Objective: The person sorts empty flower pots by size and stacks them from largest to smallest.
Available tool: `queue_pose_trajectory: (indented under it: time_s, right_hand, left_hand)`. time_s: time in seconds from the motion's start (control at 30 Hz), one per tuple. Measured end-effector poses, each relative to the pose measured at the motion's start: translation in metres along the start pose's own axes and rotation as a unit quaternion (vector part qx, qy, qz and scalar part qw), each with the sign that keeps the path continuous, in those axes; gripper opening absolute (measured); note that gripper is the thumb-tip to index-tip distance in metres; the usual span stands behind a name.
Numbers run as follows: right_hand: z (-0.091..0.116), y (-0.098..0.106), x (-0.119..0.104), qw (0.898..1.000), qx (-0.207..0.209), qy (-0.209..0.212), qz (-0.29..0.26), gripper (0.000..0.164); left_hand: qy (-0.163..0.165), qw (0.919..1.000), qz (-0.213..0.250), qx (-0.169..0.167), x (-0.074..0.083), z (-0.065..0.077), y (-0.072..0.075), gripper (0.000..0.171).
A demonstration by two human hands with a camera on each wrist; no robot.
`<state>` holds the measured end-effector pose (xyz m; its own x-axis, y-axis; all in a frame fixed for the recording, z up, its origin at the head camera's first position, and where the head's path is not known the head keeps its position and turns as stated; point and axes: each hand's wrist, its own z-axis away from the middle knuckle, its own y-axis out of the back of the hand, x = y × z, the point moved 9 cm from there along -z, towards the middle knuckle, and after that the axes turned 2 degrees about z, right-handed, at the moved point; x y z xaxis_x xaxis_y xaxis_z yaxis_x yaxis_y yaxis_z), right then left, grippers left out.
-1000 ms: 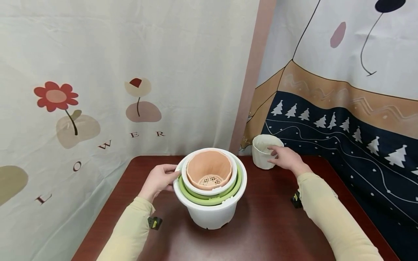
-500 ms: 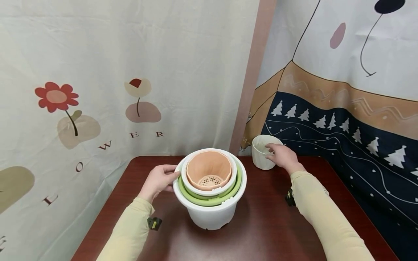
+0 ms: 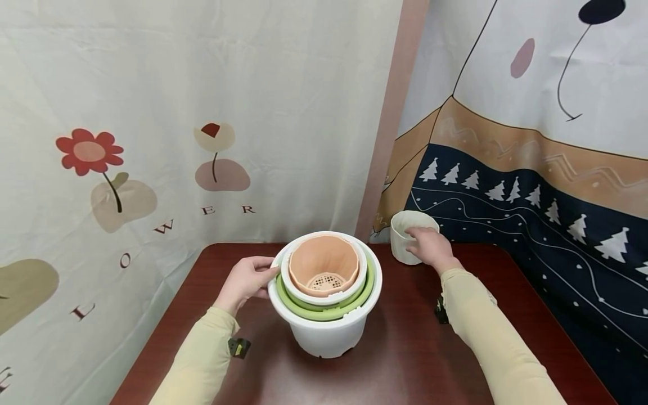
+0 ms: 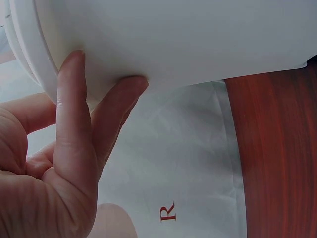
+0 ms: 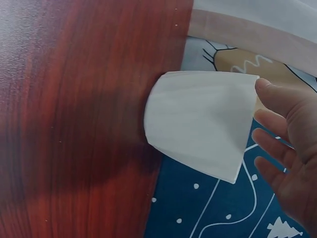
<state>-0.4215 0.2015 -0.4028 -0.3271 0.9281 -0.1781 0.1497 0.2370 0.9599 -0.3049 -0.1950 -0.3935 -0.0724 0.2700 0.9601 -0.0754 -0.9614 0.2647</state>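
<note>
A large white flower pot (image 3: pixel 329 337) stands on the table with several smaller pots nested inside it: a green one (image 3: pixel 324 313), a white one, and a peach pot (image 3: pixel 324 259) with a drainage grid in its bottom. My left hand (image 3: pixel 246 281) holds the big pot's left rim; in the left wrist view two fingers (image 4: pixel 74 104) press under the rim against its outer wall. At the back right is a small cream-white pot (image 3: pixel 403 246). My right hand (image 3: pixel 431 245) reaches over its near rim with fingers loosely spread. From the right wrist, the thumb tip is right at that rim (image 5: pixel 251 119).
The reddish-brown table (image 3: pixel 405 349) ends at a back edge close behind both pots. A pale printed curtain (image 3: pixel 304 140) hangs behind, and a dark blue patterned cloth (image 3: pixel 506 225) covers the right side.
My right hand has moved left and a little farther over the small pot's rim. The left hand and the nested pots have stayed in place.
</note>
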Motion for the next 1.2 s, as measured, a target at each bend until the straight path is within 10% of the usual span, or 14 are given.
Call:
queue_pose_trajectory:
  time_s: [1.2]
  right_hand:
    - [0.016,-0.022,0.013,0.997,0.024,-0.06,0.032,0.032]
  left_hand:
    - [-0.005,1.0,-0.004,0.004,0.002,0.0,0.001,0.037]
